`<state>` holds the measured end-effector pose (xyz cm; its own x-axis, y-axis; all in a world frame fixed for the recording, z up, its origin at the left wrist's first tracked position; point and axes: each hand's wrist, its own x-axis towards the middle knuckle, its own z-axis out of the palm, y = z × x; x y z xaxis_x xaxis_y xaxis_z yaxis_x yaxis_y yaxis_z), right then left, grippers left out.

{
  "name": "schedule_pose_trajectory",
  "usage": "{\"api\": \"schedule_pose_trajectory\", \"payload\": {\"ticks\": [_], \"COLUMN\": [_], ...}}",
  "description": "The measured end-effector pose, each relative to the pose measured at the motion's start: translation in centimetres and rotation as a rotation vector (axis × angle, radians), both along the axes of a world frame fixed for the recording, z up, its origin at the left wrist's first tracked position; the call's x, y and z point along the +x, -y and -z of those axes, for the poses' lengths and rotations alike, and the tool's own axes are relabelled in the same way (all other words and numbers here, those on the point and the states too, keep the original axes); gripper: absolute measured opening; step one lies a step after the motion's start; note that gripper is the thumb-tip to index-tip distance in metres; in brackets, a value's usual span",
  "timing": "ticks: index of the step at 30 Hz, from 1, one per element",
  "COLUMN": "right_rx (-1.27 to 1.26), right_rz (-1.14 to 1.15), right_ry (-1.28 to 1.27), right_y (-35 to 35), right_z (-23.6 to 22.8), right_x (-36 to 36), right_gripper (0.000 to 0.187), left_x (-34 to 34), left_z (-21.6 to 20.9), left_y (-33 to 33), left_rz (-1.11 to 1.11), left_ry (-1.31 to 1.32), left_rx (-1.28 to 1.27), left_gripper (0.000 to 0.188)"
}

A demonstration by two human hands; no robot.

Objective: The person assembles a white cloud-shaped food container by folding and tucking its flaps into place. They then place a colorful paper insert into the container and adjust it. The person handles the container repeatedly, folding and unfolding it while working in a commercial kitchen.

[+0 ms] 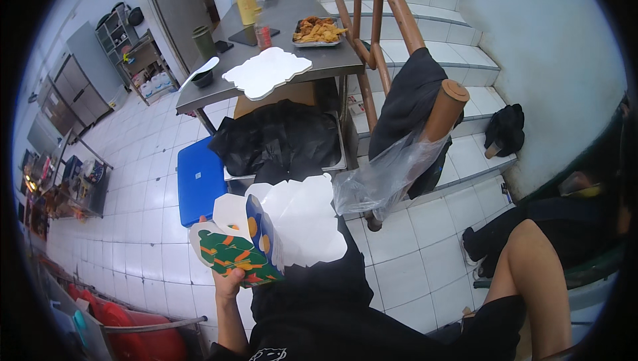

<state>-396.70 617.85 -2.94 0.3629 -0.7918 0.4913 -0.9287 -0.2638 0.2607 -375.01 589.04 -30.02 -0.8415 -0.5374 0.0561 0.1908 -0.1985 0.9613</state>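
My left hand [229,282] is closed round the lower side of a partly folded paper food carton [232,254]. The carton is green with orange strips; its white flaps stand up. A blue panel with yellow rounds [256,225] shows beside it. White die-cut cardboard [306,221] with a wavy edge spreads over my lap, touching the carton; whether it is one sheet or several, I cannot tell. At the lower right a bent bare limb [528,268] comes out of black cloth, seemingly my right arm. My right hand is outside the picture.
Ahead stands a steel table [199,98] with white carton blanks [269,72], a tray of fried food [318,32], and a dark bowl [203,78]. A blue lid [199,181] leans below. Right are a brown railing [399,2], hanging clear plastic [379,181] and white-tiled stairs [458,62].
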Motion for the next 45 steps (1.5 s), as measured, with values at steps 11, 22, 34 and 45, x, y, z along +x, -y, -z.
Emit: {"api": "schedule_pose_trajectory", "payload": {"ticks": [11,22,34,45], "right_rx": [0.000,-0.082,-0.026,-0.354], "right_rz": [0.072,0.255,0.564,0.674], "right_ry": [0.248,0.603,0.924,0.804], "right_y": [-0.7,-2.5,-2.0,1.8], "right_z": [2.8,9.8,16.6,10.0], "right_x": [-3.0,-6.8,-12.6,-15.9], "right_gripper": [0.065,0.052,0.040,0.032], "left_x": [-1.2,3.0,-7.5,-13.2], "left_z": [-1.0,4.0,4.2,7.6], "left_y": [-0.6,2.5,5.3,8.0], "left_rz": [0.096,-0.158,-0.118,0.183], "left_ry": [-0.019,0.106,0.232,0.389], "left_rx": [-0.036,0.073,0.149,0.194], "left_gripper": [0.099,0.103,0.094,0.094]}}
